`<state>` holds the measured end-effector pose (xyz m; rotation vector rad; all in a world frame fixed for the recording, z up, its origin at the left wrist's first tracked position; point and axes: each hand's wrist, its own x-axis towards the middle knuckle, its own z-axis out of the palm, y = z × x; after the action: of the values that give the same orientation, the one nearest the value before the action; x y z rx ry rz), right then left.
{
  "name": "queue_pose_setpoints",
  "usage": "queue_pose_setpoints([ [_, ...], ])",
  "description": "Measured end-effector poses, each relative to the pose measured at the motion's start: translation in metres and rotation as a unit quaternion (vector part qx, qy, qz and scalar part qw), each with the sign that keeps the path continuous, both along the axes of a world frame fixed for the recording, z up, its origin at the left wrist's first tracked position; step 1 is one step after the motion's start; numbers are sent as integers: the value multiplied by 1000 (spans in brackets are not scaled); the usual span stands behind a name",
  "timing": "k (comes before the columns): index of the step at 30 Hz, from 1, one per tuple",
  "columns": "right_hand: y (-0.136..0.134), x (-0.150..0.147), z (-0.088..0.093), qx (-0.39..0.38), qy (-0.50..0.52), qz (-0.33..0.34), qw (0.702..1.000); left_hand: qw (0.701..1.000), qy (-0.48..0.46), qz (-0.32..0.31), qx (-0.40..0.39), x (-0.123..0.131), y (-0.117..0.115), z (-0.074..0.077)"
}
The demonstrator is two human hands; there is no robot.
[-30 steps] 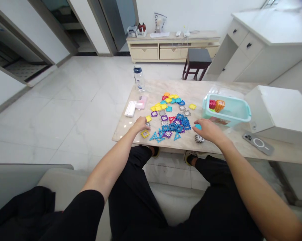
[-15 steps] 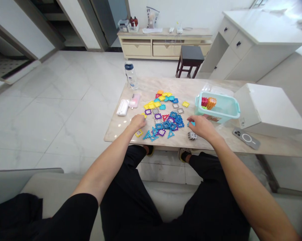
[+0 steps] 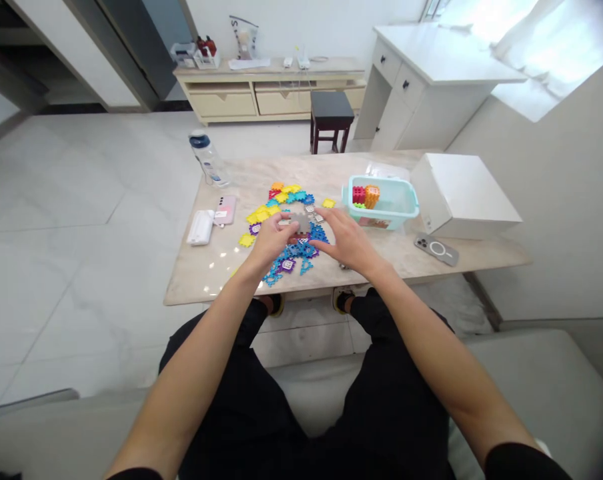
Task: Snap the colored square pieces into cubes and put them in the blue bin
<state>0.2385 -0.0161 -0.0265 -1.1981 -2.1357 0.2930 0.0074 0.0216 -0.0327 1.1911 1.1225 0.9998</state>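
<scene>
My left hand pinches a grey notched building tile above the pile. To its right, my right hand is open, thumb and fingers apart, with its fingertips close to the tile. Beneath both hands lies a heap of blue tiles, with a few purple tiles among them. Yellow tiles are grouped just beyond my left hand. Two small grey tiles lie near my right fingertips, partly covered. Another grey piece is mostly hidden under my right wrist.
A mint-green bin holding red and orange tiles stands at the right, beside a white box. A grey phone lies near the front edge. At the left are a water bottle, a pink phone and a white packet.
Both hands have come together over the pile. My left hand has left the yellow tile and now holds the grey one; my right hand has moved inward. The camera view has swung right.
</scene>
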Motion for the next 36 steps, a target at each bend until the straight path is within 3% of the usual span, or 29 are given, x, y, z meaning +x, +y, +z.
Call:
queue_pose_setpoints([
  [3, -5, -2, 2, 25, 1, 16, 1000, 999, -13, -29, -4, 27, -8, 7],
  [6, -3, 7, -4, 31, -3, 12, 999, 999, 10, -37, -4, 41, -8, 5],
  [15, -1, 44, -38, -12, 23, 6, 1000, 991, 5, -114, -74, 52, -5, -17],
  [19, 2, 47, -46, -79, 113, -26, 990, 989, -22, -112, -97, 53, -2, -19],
  [23, 7, 39, -47, -213, 285, -47, 934, 990, -36, -113, -73, 56, -4, -13],
  [27, 9, 22, -48, -324, 445, 4, 835, 988, 58, -134, 53, 60, -10, -9],
  [30, 9, 11, -51, -362, 530, 9, 767, 975, 138, -100, 144, 59, -12, -9],
  [33, 9, 5, -52, -385, 557, -8, 736, 971, 163, -39, 171, 54, -10, -9],
  [36, 7, 3, -50, -395, 553, -12, 733, 976, 156, 7, 155, 46, -5, -8],
])
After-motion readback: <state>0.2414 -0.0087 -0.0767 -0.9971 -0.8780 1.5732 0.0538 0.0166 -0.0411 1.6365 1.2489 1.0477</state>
